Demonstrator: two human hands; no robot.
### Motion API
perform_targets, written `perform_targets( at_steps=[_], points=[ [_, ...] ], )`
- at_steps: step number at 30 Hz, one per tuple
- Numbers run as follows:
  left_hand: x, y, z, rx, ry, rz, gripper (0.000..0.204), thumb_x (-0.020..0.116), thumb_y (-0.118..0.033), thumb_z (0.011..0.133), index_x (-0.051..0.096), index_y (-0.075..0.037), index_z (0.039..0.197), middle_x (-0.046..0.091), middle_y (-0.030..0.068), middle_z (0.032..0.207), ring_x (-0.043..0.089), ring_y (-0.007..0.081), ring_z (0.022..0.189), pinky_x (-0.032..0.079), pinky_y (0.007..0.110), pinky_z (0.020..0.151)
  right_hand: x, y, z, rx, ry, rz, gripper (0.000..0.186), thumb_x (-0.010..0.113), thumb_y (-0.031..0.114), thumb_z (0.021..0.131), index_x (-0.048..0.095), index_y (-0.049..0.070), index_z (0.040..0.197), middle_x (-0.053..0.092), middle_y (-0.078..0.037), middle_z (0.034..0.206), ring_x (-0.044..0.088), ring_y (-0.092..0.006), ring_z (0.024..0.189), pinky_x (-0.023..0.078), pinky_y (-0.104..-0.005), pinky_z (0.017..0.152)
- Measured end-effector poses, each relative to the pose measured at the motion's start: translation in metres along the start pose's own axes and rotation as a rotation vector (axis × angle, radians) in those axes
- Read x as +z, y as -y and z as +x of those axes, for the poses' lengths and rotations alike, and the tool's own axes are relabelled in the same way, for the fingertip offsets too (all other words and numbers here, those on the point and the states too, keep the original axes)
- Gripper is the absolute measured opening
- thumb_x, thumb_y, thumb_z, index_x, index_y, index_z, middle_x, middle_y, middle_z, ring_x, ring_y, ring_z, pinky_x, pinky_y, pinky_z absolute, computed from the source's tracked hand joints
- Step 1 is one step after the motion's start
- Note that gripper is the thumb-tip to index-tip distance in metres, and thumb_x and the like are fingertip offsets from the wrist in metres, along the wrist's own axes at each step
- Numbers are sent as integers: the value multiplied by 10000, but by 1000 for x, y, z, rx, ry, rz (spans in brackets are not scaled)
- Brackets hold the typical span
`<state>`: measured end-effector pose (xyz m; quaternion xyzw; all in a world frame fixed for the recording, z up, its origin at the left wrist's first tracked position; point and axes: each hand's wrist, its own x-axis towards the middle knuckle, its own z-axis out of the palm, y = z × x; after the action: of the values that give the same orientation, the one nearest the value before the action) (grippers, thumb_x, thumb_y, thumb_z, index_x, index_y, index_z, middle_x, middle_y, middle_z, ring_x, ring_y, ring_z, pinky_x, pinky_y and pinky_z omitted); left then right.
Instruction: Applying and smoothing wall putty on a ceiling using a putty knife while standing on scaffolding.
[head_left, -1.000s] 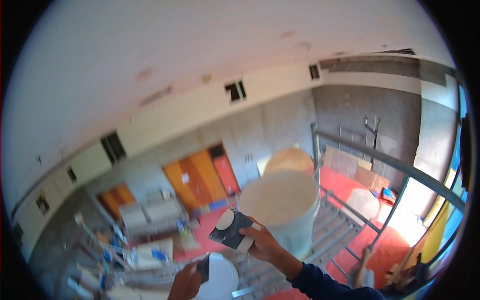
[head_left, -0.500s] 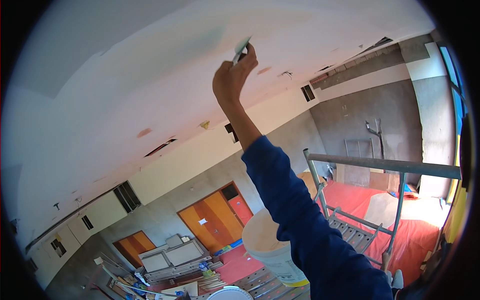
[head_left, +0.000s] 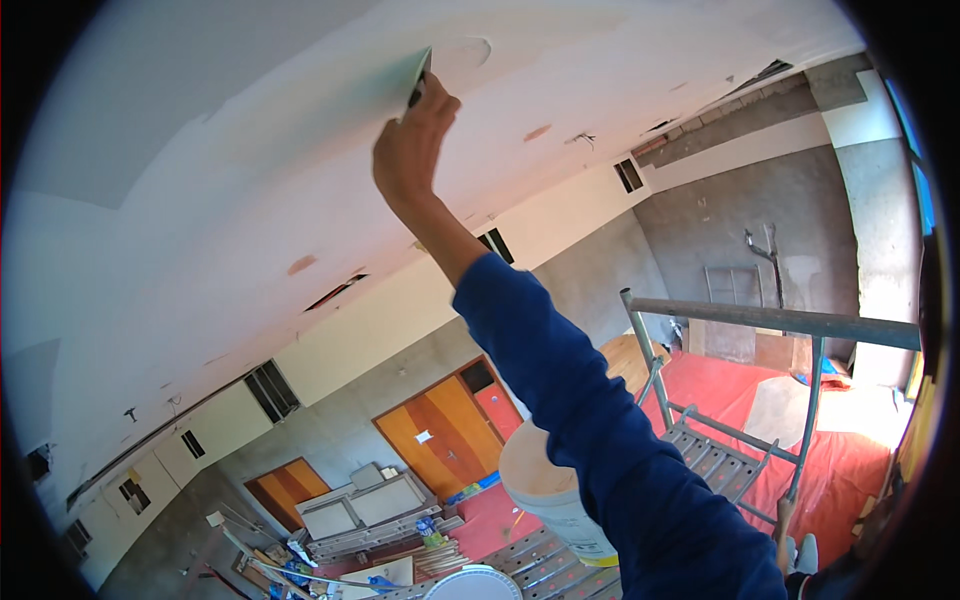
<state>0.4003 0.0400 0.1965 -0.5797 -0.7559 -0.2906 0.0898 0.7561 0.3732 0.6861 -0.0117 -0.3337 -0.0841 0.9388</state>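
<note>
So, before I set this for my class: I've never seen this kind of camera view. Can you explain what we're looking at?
There is no machine: a person works with bare hands. A wide fisheye camera on the head takes the view, so straight edges bend. The right hand, beyond a blue sleeve, is raised and grips a flat-bladed tool; its edge seems to meet the ceiling. The left hand is out of view. Below, a large bucket stands on a metal platform, near a round white object.
</note>
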Motion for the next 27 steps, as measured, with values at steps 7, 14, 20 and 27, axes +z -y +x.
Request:
perform_targets(
  at_steps=[7,14,20,27],
  points=[
    [9,24,2,-79,153,-139,309,440,-205,914,511,76,1022,521,243,771,517,344,752,418,405,649,-35,-32,57,26,-238,-17,510,414,-117,688,285,-130,1181,354,-284,1074,351,-381,995,313,-446,879],
    [40,64,1,-43,82,-273,306,471,-73,897,429,38,1180,511,132,900,505,202,818,432,278,689,4,9,6,-13,-22,-147,592,470,-121,690,248,-146,1238,344,-248,1117,351,-377,1025,294,-445,921],
    [55,87,-16,-135,104,-442,381,453,-47,898,380,5,1268,522,106,1047,515,194,870,457,272,729,-69,-50,49,13,-103,-119,508,428,-91,743,332,-49,1240,412,-230,1083,431,-368,1012,364,-415,871],
    [20,10,-13,-227,167,-289,392,523,-219,884,472,44,1170,585,183,910,542,219,835,459,341,729,-75,-61,92,24,-76,-117,524,394,-44,776,314,5,1292,419,-230,1129,449,-354,1051,375,-436,894]
  ],
)
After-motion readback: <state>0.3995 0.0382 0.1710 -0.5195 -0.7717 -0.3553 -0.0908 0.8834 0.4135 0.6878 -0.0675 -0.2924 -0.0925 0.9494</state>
